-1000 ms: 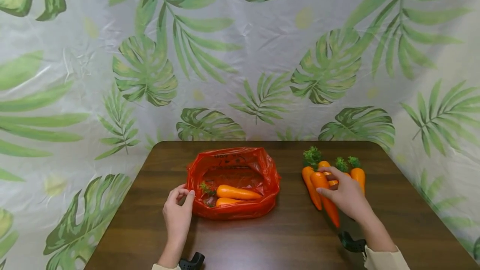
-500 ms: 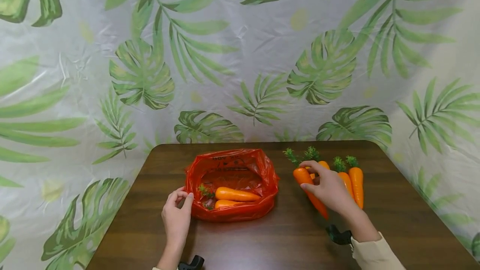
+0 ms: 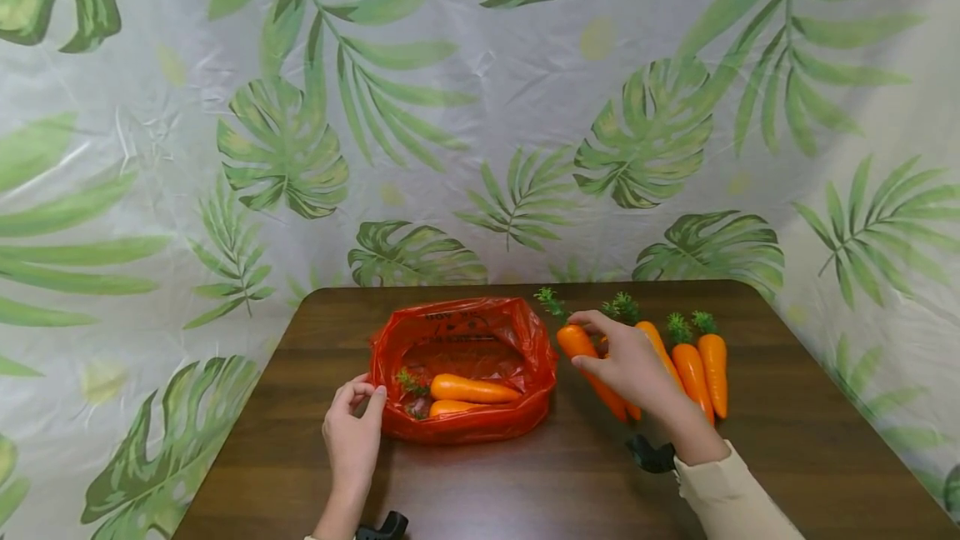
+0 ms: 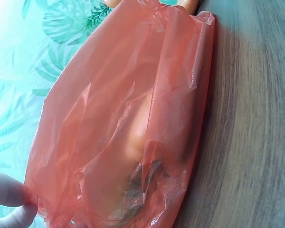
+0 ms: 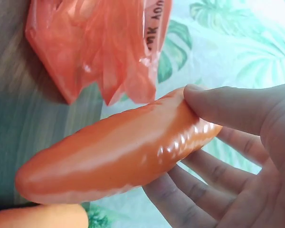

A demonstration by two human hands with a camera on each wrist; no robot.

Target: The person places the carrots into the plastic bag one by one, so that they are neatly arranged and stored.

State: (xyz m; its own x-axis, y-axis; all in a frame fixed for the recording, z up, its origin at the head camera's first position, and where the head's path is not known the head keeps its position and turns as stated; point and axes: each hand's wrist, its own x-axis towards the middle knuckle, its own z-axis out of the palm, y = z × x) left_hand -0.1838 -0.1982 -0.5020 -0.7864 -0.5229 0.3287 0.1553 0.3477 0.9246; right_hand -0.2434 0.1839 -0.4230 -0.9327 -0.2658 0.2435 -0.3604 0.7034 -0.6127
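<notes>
A red plastic bag stands open-mouthed on the table, with orange carrots lying inside. My left hand pinches the left side of its rim; in the left wrist view, thumb and finger meet at the film's edge. To the right of the bag, my right hand grips a carrot near its leafy top, its tip slanting down toward me. The right wrist view shows this carrot between the thumb and the fingers, close to the bag.
Several more carrots lie to the right of my right hand, among them one at the right end and one next to it; another is partly hidden behind the hand. The brown wooden table ends at a leaf-patterned curtain.
My right hand has lifted a carrot from the group on the right and carried it left, toward the bag. The left hand keeps its hold on the rim.
</notes>
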